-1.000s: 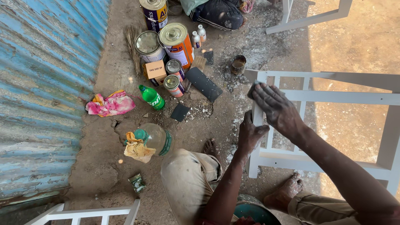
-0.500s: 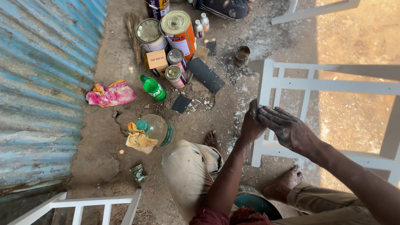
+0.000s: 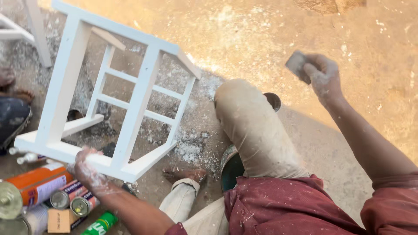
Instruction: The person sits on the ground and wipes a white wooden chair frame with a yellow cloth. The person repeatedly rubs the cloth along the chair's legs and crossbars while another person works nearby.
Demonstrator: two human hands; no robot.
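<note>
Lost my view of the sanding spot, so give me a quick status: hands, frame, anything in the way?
Left hand grips the white wooden frame at its lower rail. Right hand holds a grey sanding block raised, clear of the frame. Cans crowd beside the left hand.

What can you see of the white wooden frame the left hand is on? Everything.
The white wooden frame looks like a small stool or table tipped on its side on the dusty ground. Painted white, it has square legs joined by thinner rungs. White dust or flakes lie beneath it. The left hand grips its lower corner rail. The right hand, raised clear of it, holds a small grey block.
</note>
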